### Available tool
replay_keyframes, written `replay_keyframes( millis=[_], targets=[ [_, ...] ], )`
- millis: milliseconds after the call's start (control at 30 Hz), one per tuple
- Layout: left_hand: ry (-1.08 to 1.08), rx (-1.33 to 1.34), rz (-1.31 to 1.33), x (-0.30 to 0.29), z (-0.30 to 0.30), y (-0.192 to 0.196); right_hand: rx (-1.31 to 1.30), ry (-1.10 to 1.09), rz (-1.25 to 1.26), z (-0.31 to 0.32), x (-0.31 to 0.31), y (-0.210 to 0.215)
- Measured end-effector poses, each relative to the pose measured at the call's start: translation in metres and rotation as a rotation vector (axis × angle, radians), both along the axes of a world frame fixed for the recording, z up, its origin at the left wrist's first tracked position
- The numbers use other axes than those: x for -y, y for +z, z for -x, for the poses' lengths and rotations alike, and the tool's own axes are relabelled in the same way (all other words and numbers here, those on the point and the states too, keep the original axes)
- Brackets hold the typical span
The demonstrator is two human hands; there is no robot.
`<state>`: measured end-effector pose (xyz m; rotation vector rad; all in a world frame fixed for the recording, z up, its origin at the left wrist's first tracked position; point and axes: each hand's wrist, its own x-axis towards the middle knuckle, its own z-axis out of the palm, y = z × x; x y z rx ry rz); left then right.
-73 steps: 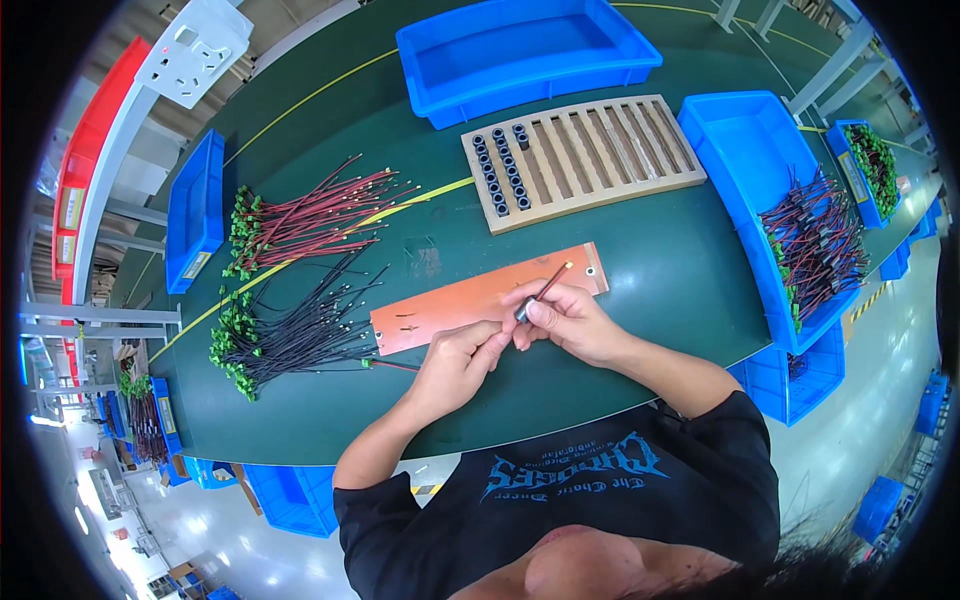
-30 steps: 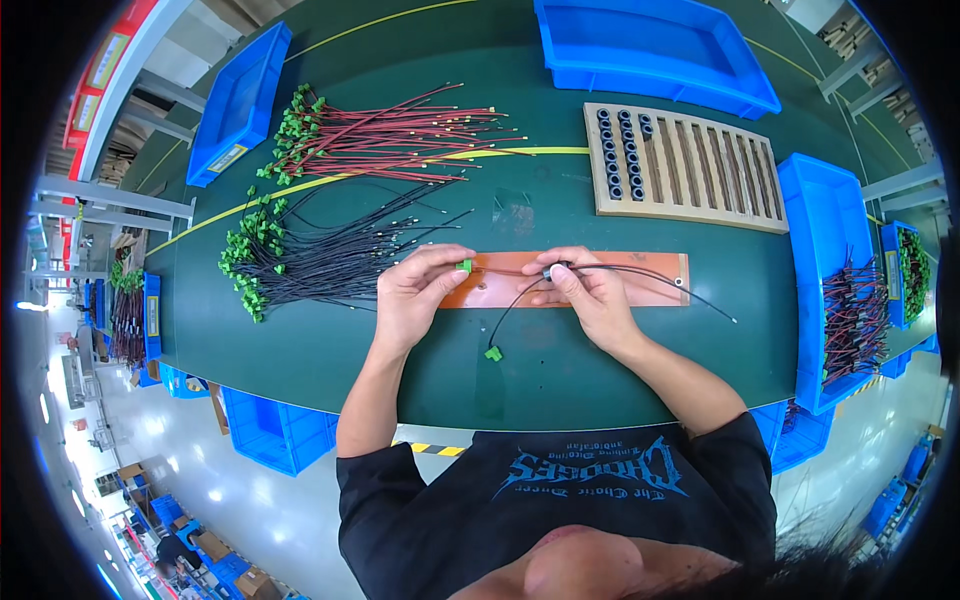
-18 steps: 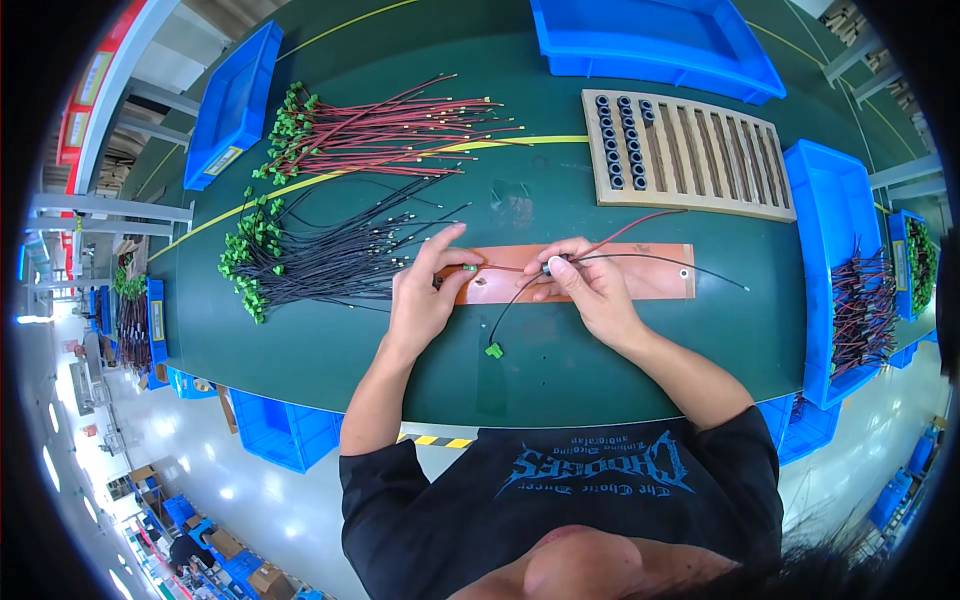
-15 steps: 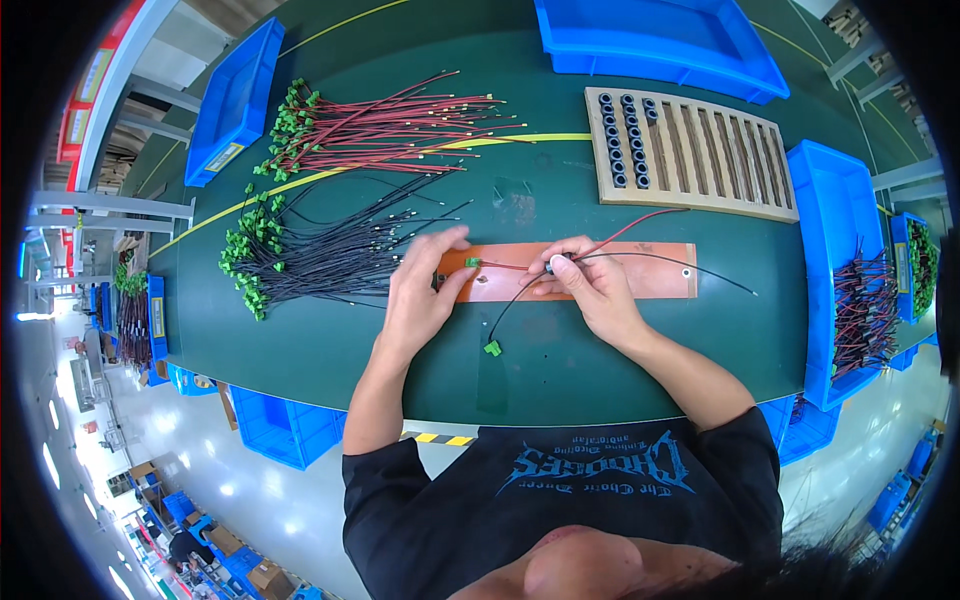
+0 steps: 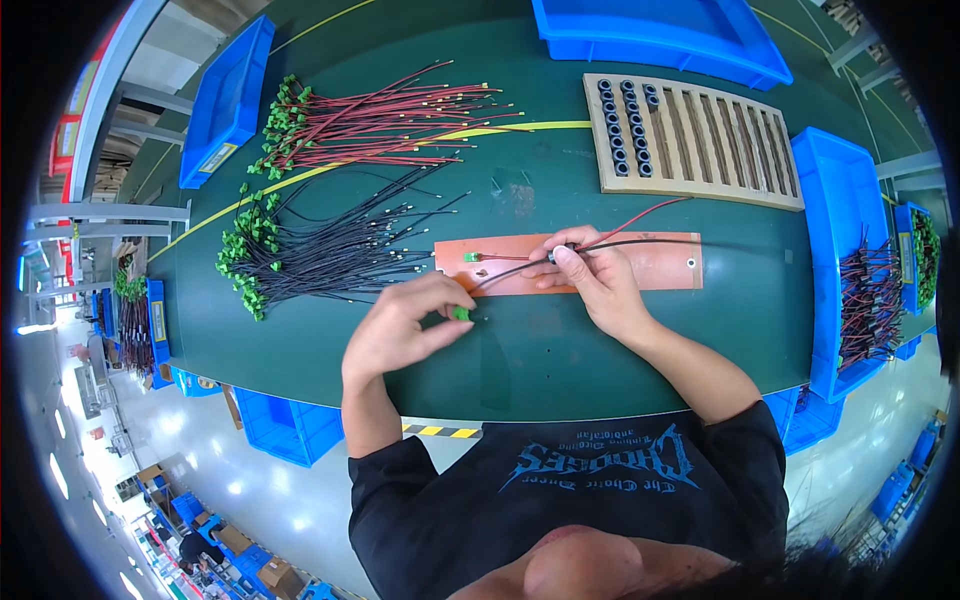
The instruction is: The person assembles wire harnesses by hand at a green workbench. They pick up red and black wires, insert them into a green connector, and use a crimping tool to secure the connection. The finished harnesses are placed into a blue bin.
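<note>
two green connectors lie close to the left hand (image 5: pixel 408 325), whose thumb and forefinger are nearly together on one of them, the held green connector (image 5: pixel 461 314), just off the near edge of an orange-brown strip (image 5: pixel 660 268). from that pinch a black wire (image 5: pixel 640 240) runs across to the right hand (image 5: pixel 600 280), passes through its grip and trails out beyond it to the right, its end blurred. the right thumb and fingers are closed on a small black cylinder (image 5: pixel 552 257), mostly hidden by them. a red wire (image 5: pixel 507 258) also meets this grip, its own loose green connector (image 5: pixel 473 257) resting on the strip just beyond the left fingertips, its bare end rising past the right hand. left of and beyond the left grip lie a black wire bundle (image 5: pixel 340 255) and, farther off, a red wire bundle (image 5: pixel 385 125). beyond the right grip sits a slotted wooden rack (image 5: pixel 690 186) partly filled with black cylinders; a blue bin (image 5: pixel 830 160) of wire assemblies stands well to its right.
</note>
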<state>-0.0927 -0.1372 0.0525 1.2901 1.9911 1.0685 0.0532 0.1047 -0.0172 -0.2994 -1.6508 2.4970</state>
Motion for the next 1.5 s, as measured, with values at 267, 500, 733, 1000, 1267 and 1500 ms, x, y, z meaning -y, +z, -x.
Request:
replay_keyframes(
  millis=[267,500,733,1000,1267,1500],
  targets=[
    [0.308,0.207,-0.142,-0.002,0.008,-0.022,-0.107,-0.001,-0.075,-0.001,0.001,-0.006],
    [0.288,0.133,-0.091,-0.012,0.004,-0.032,-0.094,0.005,-0.09,-0.002,0.0,-0.003],
    [0.266,-0.002,-0.148,-0.013,0.002,-0.028,-0.114,-0.007,-0.116,-0.002,0.001,-0.005],
    [0.289,-0.076,-0.099,-0.012,0.002,-0.025,-0.096,0.016,-0.087,-0.002,0.0,-0.003],
    [0.356,-0.146,-0.054,-0.025,-0.012,-0.029,-0.134,0.02,-0.192,-0.002,0.001,-0.002],
    [0.22,-0.511,-0.114,-0.031,-0.009,-0.023,-0.055,0.063,-0.13,-0.004,-0.001,-0.001]
  ],
)
